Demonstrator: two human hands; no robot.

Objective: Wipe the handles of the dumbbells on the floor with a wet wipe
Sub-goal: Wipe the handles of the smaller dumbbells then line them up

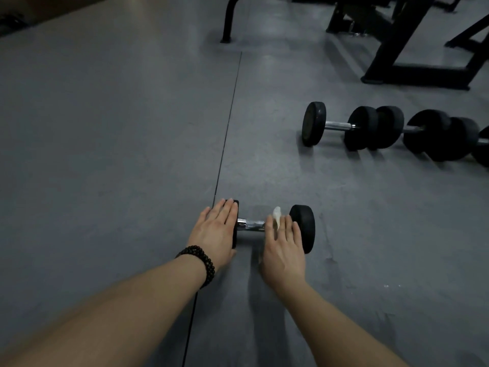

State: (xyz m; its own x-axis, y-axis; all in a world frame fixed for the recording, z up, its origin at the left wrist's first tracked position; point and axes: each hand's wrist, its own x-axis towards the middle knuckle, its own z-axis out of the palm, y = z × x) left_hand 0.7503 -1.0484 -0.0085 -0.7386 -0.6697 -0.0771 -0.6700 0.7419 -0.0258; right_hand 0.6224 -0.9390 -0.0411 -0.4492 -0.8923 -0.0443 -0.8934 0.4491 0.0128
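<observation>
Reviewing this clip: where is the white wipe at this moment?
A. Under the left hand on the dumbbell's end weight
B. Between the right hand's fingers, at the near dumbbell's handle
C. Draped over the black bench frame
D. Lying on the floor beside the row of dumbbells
B: the wet wipe pokes out between the fingers of the right hand, which lies over the handle of the near dumbbell.

Grey rubber floor (105,128) w/ a dark seam (225,144) running lengthwise. Black gym equipment frames (402,43) at top right, one curved leg (229,19) nearer centre. Beaded bracelet (201,263) on wrist.
</observation>
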